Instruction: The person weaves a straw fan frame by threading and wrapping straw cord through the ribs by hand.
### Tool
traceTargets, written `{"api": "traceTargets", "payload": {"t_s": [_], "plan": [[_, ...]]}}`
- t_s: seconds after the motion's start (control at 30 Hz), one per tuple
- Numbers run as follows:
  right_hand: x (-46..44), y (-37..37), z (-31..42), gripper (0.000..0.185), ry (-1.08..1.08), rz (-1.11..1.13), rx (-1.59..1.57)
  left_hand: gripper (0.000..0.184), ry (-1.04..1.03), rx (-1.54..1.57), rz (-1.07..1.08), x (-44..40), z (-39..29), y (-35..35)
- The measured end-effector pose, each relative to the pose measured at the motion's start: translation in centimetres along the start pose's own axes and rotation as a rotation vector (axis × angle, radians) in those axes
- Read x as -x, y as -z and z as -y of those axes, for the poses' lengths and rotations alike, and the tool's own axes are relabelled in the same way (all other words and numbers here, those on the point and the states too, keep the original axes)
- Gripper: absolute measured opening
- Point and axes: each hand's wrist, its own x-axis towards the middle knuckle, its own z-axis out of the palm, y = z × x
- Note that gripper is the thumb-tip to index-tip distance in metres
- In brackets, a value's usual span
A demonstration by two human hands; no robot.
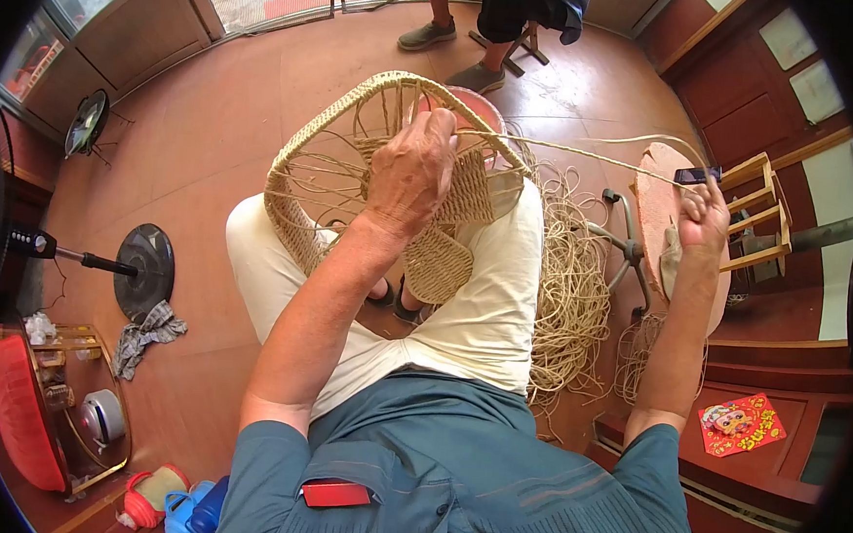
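1. The pale tan basket frame of woven cord (399, 76) sat tilted between the seated person's thighs, in cream trousers (499, 271). Only the legs seemed to brace it, so a shifted knee could have let it twist or slide.
2. The left hand (408, 173) was bent over the weave, its fingers curled inward; from where I stood, I could not tell what they gripped. A slack hold there could have loosened the strands.
3. The right hand (705, 217) was out to the side, fingertips drawn narrow on the thin tan cord (570, 151). Too hard a pull could have bent the open ribs or snapped the strand.
4. The cord's bend passed close to the pink padded seat (656, 222) and could have snagged there.
5. Beyond the thigh, the heaped tan cord (571, 305) lay loosely looped beside a metal chair base (633, 250); its crossing coils could have knotted or caught.
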Motion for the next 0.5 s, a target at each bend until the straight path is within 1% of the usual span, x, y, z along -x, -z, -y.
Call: {"api": "traceTargets", "payload": {"t_s": [0.1,0.13,0.17,0.2,0.23,0.3,0.37,0.4,0.43,0.5], "plan": [[-0.1,1.5,0.7,0.006,0.157,-0.062,0.075,0.013,0.210,0.062,0.008,-0.2,-0.7,1.0],[0.1,1.1,-0.4,0.013,0.238,-0.087,0.395,0.014,0.268,0.063,0.005,-0.3,-0.4,1.1],[2.2,-1.5,-3.1,0.027,0.350,-0.150,0.578,0.016,0.324,0.064,0.005,-0.5,0.1,1.4],[4.9,-4.7,-5.9,0.028,0.394,-0.132,0.725,0.017,0.381,0.064,0.004,-0.6,0.4,1.6],[7.2,-7.4,-8.4,0.031,0.436,-0.111,0.873,0.018,0.387,0.030,0.012,-0.7,0.5,1.8],[9.9,-8.8,-12.5,0.033,0.642,0.102,1.317,0.018,0.403,-0.041,0.021,-0.9,0.4,2.3],[12.9,-11.8,-17.8,0.026,0.756,0.371,1.318,0.018,0.410,-0.053,0.043,-1.1,0.1,2.7],[15.1,-14.6,-19.6,0.027,0.717,0.458,1.257,0.019,0.409,-0.059,0.055,-1.2,0.0,2.8],[16.1,-16.0,-21.6,0.029,0.641,0.506,1.182,0.018,0.402,-0.060,0.049,-1.3,0.1,2.8],[16.8,-18.0,-24.7,0.034,0.644,0.573,1.165,0.017,0.389,-0.060,0.036,-1.1,0.4,2.6]]}}
